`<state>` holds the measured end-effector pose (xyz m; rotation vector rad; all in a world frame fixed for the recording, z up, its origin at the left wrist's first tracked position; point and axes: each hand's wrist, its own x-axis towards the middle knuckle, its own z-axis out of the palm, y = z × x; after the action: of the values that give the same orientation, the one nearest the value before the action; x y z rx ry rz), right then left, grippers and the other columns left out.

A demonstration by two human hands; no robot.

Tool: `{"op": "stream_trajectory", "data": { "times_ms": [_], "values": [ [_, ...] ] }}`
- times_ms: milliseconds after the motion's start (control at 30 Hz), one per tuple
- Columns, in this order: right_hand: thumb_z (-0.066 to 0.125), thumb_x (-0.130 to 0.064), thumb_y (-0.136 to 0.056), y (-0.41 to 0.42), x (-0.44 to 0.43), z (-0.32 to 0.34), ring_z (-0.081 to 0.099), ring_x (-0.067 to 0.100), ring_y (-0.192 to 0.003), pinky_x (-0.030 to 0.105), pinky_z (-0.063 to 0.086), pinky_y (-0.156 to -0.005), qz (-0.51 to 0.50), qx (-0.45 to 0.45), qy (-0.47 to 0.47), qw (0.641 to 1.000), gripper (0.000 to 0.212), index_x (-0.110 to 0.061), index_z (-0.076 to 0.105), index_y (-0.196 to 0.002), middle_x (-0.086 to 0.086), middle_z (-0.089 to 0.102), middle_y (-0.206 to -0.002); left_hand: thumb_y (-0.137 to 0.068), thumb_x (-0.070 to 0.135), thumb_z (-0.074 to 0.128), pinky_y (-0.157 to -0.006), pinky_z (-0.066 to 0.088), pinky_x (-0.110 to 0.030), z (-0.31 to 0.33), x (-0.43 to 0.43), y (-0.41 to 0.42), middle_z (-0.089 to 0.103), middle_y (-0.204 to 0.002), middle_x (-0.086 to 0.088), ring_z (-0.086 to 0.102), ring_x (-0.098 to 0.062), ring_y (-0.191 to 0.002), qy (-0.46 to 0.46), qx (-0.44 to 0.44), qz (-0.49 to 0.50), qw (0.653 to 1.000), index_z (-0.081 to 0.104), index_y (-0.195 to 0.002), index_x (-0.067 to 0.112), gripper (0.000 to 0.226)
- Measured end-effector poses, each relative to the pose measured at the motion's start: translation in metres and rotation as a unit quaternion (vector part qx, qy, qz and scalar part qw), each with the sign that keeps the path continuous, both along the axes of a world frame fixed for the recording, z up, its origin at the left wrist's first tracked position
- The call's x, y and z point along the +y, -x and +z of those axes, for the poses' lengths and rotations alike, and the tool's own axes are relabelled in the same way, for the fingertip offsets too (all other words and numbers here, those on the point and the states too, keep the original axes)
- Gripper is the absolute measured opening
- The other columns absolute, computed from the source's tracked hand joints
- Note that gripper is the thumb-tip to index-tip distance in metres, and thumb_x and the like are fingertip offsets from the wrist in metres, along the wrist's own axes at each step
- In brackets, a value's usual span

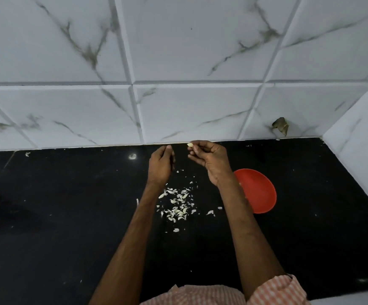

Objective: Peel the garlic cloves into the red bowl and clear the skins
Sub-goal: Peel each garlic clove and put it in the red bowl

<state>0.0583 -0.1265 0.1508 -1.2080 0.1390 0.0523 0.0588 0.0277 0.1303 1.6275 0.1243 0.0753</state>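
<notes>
While the right hand (209,159) pinches a small garlic clove (190,145) at its fingertips, the clove lies sideways, poking toward the left hand (161,164). That hand's fingers curl; what they hold, if anything, cannot be told. The red bowl (260,192) sits under the right wrist, with the skins (178,205) between the wrists.

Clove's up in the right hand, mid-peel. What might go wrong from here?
1. The right hand only pinches the clove at its fingertips, above the counter, not the bowl; a slip would likely land it among the skins.
2. The right forearm crosses the bowl's rim in this view and might nudge it.
3. Skins lie scattered beyond the pile, so some may be missed.
</notes>
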Motion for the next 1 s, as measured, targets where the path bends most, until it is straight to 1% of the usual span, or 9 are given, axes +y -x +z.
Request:
{"op": "stream_trajectory", "data": {
  "times_ms": [133,233,333,467,600,800,867,933,1000],
  "values": [
    [0.059,0.012,-0.093,0.021,-0.061,-0.031,0.07,0.012,-0.076,0.023,0.061,-0.071,-0.073,0.069,0.005,0.995,0.017,-0.002,0.068,-0.097,0.007,0.072,-0.08,-0.107,0.026,0.044,-0.044,0.034,-0.023,-0.039,-0.032,0.011,0.048,-0.054,0.001,0.041,-0.007,-0.042,-0.041,0.054,-0.07,0.995,0.048,-0.064,0.015,0.045],
    [0.057,0.013,-0.093,0.045,-0.1,-0.066,0.071,0.011,-0.074,0.021,0.06,-0.069,-0.125,0.134,0.002,0.983,0.016,0.005,0.064,-0.105,0.013,0.067,-0.088,-0.105,0.031,0.049,-0.044,0.036,-0.021,-0.059,-0.065,0.024,0.05,-0.051,0.0,0.043,-0.007,-0.04,-0.071,0.088,-0.131,0.985,0.051,-0.061,0.014,0.047],
    [0.059,0.014,-0.092,0.059,-0.127,-0.095,0.068,0.017,-0.077,0.021,0.061,-0.068,-0.168,0.198,0.036,0.965,0.025,0.012,0.061,-0.117,0.02,0.067,-0.099,-0.104,0.033,0.051,-0.042,0.037,-0.02,-0.075,-0.096,0.037,0.053,-0.054,0.0,0.045,-0.011,-0.043,-0.077,0.13,-0.172,0.973,0.055,-0.066,0.012,0.044],
    [0.053,0.016,-0.094,0.066,-0.147,-0.115,0.065,0.016,-0.077,0.018,0.06,-0.061,-0.184,0.243,0.073,0.95,0.023,0.014,0.064,-0.115,0.021,0.065,-0.102,-0.105,0.025,0.051,-0.037,0.034,-0.015,-0.094,-0.115,0.048,0.055,-0.06,-0.003,0.045,-0.012,-0.046,-0.067,0.178,-0.194,0.962,0.058,-0.073,0.007,0.037],
    [0.047,0.015,-0.097,0.066,-0.155,-0.121,0.067,0.014,-0.074,0.016,0.058,-0.059,-0.173,0.249,0.115,0.946,0.025,0.012,0.066,-0.112,0.016,0.068,-0.096,-0.105,0.024,0.051,-0.037,0.033,-0.015,-0.099,-0.113,0.048,0.057,-0.061,-0.003,0.046,-0.009,-0.043,-0.075,0.185,-0.182,0.963,0.06,-0.077,0.004,0.035],
    [0.049,0.014,-0.096,0.056,-0.161,-0.118,0.07,0.017,-0.079,0.018,0.058,-0.06,-0.176,0.237,0.114,0.949,0.022,0.008,0.069,-0.104,0.026,0.07,-0.109,-0.104,0.027,0.053,-0.041,0.036,-0.017,-0.112,-0.094,0.038,0.06,-0.06,0.0,0.046,-0.01,-0.044,-0.084,0.175,-0.123,0.973,0.061,-0.074,0.008,0.037],
    [0.049,0.015,-0.095,0.052,-0.152,-0.11,0.072,0.023,-0.09,0.021,0.06,-0.065,-0.162,0.222,0.092,0.957,0.023,0.007,0.069,-0.102,0.026,0.07,-0.108,-0.103,0.025,0.055,-0.043,0.038,-0.019,-0.117,-0.084,0.035,0.062,-0.06,0.001,0.047,-0.009,-0.044,-0.079,0.168,-0.099,0.978,0.064,-0.074,0.006,0.035],
    [0.043,0.018,-0.093,0.047,-0.129,-0.104,0.069,0.032,-0.105,0.024,0.06,-0.076,-0.107,0.189,0.105,0.97,0.03,0.007,0.068,-0.103,0.027,0.069,-0.113,-0.1,0.018,0.059,-0.047,0.04,-0.02,-0.121,-0.074,0.033,0.065,-0.062,0.002,0.05,-0.008,-0.046,-0.083,0.145,-0.078,0.983,0.067,-0.074,0.007,0.029],
    [0.038,0.021,-0.087,0.045,-0.095,-0.103,0.067,0.032,-0.113,0.034,0.057,-0.086,-0.02,0.145,0.194,0.97,0.042,0.006,0.07,-0.11,0.021,0.07,-0.119,-0.095,0.001,0.063,-0.052,0.046,-0.016,-0.121,-0.063,0.034,0.07,-0.071,0.001,0.057,-0.003,-0.053,-0.108,0.103,-0.079,0.986,0.07,-0.084,0.008,0.015]
  ]
}}
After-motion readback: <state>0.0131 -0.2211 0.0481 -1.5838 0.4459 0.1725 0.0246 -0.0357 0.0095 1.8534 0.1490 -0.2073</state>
